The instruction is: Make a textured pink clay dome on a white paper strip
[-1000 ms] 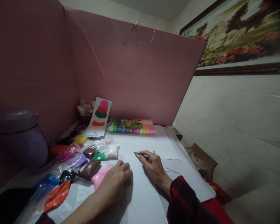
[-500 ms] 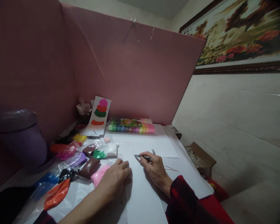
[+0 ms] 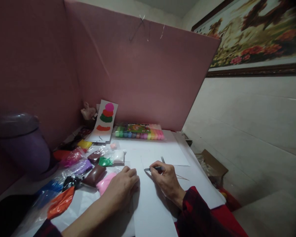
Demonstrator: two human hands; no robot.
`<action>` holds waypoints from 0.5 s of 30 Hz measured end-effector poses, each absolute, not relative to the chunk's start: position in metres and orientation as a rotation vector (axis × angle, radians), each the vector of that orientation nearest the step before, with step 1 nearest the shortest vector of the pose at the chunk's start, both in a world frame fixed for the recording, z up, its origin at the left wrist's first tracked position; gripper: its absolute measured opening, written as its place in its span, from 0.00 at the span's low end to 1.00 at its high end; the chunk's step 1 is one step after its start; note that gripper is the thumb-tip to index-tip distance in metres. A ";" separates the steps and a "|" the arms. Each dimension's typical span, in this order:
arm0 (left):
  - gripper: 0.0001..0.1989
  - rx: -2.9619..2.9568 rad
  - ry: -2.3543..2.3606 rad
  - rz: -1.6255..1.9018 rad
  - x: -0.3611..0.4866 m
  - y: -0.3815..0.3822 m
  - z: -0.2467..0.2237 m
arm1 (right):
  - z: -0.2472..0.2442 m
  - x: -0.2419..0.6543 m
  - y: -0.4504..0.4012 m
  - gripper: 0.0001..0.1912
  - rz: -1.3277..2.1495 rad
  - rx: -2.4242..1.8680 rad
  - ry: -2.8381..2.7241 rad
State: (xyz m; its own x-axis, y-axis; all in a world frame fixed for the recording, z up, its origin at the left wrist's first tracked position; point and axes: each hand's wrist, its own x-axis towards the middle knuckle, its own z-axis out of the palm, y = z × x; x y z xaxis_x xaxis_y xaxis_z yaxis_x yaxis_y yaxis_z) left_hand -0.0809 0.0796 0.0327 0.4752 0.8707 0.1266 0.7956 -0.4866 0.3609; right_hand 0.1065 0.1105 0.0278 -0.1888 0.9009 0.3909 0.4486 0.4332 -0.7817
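A dark pen (image 3: 158, 169) is pinched in my right hand (image 3: 166, 179), its tip touching a white sheet of paper (image 3: 150, 210). A faint thin line (image 3: 142, 161) runs on the sheet up from the tip. My left hand (image 3: 124, 184) holds nothing; it lies on the paper's left side with its fingers bent and resting down. Beside it is a pink packet of clay-like material (image 3: 105, 182), partly covered by the hand. Fork-like prongs (image 3: 162, 159) stick out behind my right hand, and thin brown strips (image 3: 182, 177) lie to its right.
Several bagged colours, among them orange (image 3: 61, 202), brown (image 3: 95, 175) and green (image 3: 105, 161), crowd the left side. A long multicoloured pack (image 3: 139, 132) lies at the back beside a painted card (image 3: 105, 123). A purple bin (image 3: 24, 148) stands left; a cardboard box (image 3: 214, 166) is beyond the right edge.
My right hand has moved the pen tip slightly down and to the right, and the faint line behind it is longer. My left hand stays in place.
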 end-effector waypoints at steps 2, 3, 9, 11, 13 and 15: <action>0.08 2.466 1.428 0.436 -0.081 0.079 0.033 | 0.029 0.107 0.109 0.08 0.647 -1.160 -1.815; 0.07 2.467 1.427 0.437 -0.081 0.079 0.033 | 0.029 0.108 0.109 0.09 0.650 -1.163 -1.818; 0.08 2.490 1.419 0.440 -0.082 0.081 0.030 | 0.030 0.110 0.107 0.09 0.602 -1.218 -1.833; 0.08 2.493 1.415 0.442 -0.082 0.081 0.029 | 0.031 0.111 0.107 0.09 0.580 -1.228 -1.855; 0.08 2.503 1.418 0.442 -0.082 0.081 0.029 | 0.033 0.111 0.105 0.09 0.565 -1.237 -1.881; 0.08 2.509 1.430 0.446 -0.083 0.081 0.029 | 0.035 0.110 0.104 0.10 0.558 -1.243 -1.902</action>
